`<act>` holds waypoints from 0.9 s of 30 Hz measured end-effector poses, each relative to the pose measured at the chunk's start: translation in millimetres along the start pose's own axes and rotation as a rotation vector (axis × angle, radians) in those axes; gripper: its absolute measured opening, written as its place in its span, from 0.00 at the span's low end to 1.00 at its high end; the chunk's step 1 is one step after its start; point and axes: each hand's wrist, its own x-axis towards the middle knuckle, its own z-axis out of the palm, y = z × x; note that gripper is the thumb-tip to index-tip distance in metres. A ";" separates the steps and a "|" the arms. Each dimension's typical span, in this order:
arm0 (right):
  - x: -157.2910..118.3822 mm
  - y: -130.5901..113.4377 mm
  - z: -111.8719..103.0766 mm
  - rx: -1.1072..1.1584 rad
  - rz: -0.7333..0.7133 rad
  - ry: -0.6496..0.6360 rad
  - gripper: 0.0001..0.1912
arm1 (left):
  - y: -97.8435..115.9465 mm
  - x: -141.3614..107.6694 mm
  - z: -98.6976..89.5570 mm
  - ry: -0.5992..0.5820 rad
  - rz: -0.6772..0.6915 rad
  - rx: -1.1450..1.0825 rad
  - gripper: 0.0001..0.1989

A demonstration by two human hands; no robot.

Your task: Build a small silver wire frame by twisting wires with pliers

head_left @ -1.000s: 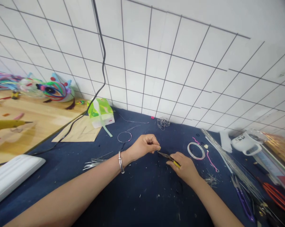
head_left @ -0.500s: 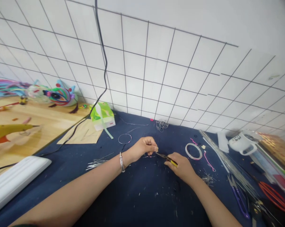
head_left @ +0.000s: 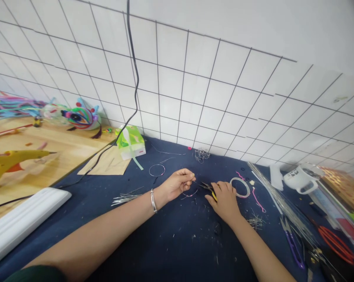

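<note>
My left hand [head_left: 182, 182], with a silver bangle [head_left: 153, 201] at the wrist, is closed in a pinch on a thin wire [head_left: 193, 192] that curves below the fingers and carries small pinkish beads. My right hand [head_left: 225, 199] is wrapped round small pliers [head_left: 208, 188] with dark jaws and a yellow grip. The jaws are parted and point left, a short way from my left fingertips. A round wire hoop [head_left: 157, 170] with a few beads lies to the left of my left hand. Part of the held wire is hidden by the fingers.
Cut wires [head_left: 125, 199] lie left, a wire tangle [head_left: 202, 155] at the back. Rightward are a white ring [head_left: 240, 187], pink cord [head_left: 258, 200], long wires [head_left: 279, 196], purple scissors [head_left: 293, 243] and a mug [head_left: 300, 179]. A glue gun [head_left: 15, 160] sits far left.
The pliers have moved right, away from my left fingertips, and their jaws have parted. My right hand's fingers have loosened round the grip. The view has shifted slightly.
</note>
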 end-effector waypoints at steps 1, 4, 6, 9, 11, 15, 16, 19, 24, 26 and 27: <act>-0.1 -3.2 -2.1 -0.001 0.004 0.009 0.23 | -1.3 -1.6 2.4 0.003 -0.010 -0.025 0.10; -0.7 -15.6 -10.2 0.052 -0.027 0.022 0.26 | -4.4 -7.2 9.7 0.016 -0.038 -0.090 0.09; -1.7 -24.5 -14.6 0.128 -0.091 -0.001 0.27 | -5.7 -11.4 14.7 0.013 -0.054 -0.126 0.09; -3.9 -33.4 -16.6 0.214 -0.160 -0.004 0.25 | -6.6 -16.6 21.2 -0.012 -0.076 -0.157 0.08; -5.4 -34.7 -15.7 0.253 -0.178 0.015 0.23 | -7.2 -18.4 23.9 -0.025 -0.090 -0.164 0.07; -7.4 -31.0 -13.0 0.322 -0.183 0.058 0.18 | -8.9 -18.3 24.5 -0.031 -0.105 -0.165 0.07; -7.5 -29.8 -12.4 0.340 -0.187 0.060 0.17 | -9.5 -17.8 23.9 -0.033 -0.106 -0.160 0.07; -6.7 -26.4 -9.7 0.396 -0.210 0.052 0.14 | -11.9 -16.0 21.3 -0.043 -0.117 -0.130 0.07; -4.6 -21.4 -4.0 0.500 -0.248 0.007 0.10 | -17.2 -13.1 16.8 -0.048 -0.157 -0.088 0.07; -4.0 -21.0 -3.5 0.532 -0.261 -0.002 0.10 | -18.6 -12.7 16.0 -0.033 -0.165 -0.093 0.07; -3.8 -21.3 -3.9 0.543 -0.265 0.000 0.11 | -18.9 -12.6 15.9 -0.021 -0.163 -0.100 0.07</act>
